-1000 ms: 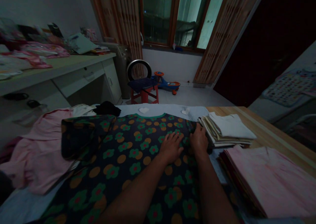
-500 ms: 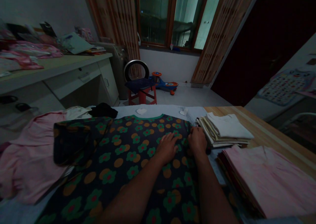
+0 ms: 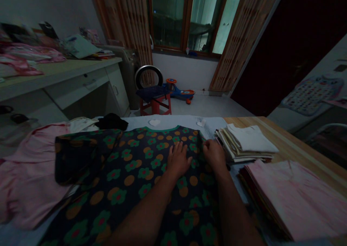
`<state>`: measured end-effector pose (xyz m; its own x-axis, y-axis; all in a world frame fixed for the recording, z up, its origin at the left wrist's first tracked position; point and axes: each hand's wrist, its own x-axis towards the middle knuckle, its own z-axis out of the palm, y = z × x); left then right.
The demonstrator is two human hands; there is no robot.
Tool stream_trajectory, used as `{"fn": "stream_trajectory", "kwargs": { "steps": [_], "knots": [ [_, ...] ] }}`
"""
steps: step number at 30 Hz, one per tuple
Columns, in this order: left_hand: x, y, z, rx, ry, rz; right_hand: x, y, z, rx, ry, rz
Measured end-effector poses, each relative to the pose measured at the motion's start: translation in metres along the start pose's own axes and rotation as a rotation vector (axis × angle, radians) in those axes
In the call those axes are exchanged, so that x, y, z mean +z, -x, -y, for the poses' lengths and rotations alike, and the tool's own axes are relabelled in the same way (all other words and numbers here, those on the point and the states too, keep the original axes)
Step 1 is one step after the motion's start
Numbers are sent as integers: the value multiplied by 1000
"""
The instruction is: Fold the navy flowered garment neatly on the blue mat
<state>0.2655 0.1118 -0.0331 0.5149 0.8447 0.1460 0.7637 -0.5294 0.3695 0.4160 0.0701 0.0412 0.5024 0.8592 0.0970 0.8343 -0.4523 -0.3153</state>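
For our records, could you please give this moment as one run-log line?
left hand: flat on floral garment | right hand: on its edge | nearby: folded clothes stack

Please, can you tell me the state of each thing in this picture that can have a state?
left hand: lying on the floral garment, fingers spread
right hand: at the garment's edge, fingers curled, grip unclear
floral garment: spread out, left part folded over
white folded clothes: stacked neatly
pink folded clothes: stacked neatly
pink garment: lying loose, unfolded
desk drawer: shut
curtain: drawn aside
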Motion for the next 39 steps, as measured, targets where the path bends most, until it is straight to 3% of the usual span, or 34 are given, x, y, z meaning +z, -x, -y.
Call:
{"fn": "stream_trajectory", "kwargs": {
  "steps": [4,7,10,12,14,20,23,26,32,39],
  "knots": [
    [-5,-2,7,-31,-23,-11,8,8,18,-270,-222,202],
    [-8,-4,13,-38,-34,-34,12,8,16,-433,-363,340],
    [-8,-6,15,-39,-33,-44,15,-1,-2,-299,-365,161],
    [-8,-7,15,-44,-23,-46,20,-9,-17,-128,-245,2],
    [-7,-8,15,-36,7,-46,26,-14,-29,-41,-109,-63],
    [-9,-9,17,203,154,64,39,-16,-36,-9,-10,80],
    [-9,-11,18,231,194,77,39,-15,-34,-70,17,116],
    [-10,-15,18,184,303,58,38,-14,-33,-142,53,123],
    [-20,-21,19,-65,690,-80,35,-12,-33,-222,-5,195],
    [-25,-20,19,-119,790,-109,37,-12,-33,-62,-72,137]
  ]
}}
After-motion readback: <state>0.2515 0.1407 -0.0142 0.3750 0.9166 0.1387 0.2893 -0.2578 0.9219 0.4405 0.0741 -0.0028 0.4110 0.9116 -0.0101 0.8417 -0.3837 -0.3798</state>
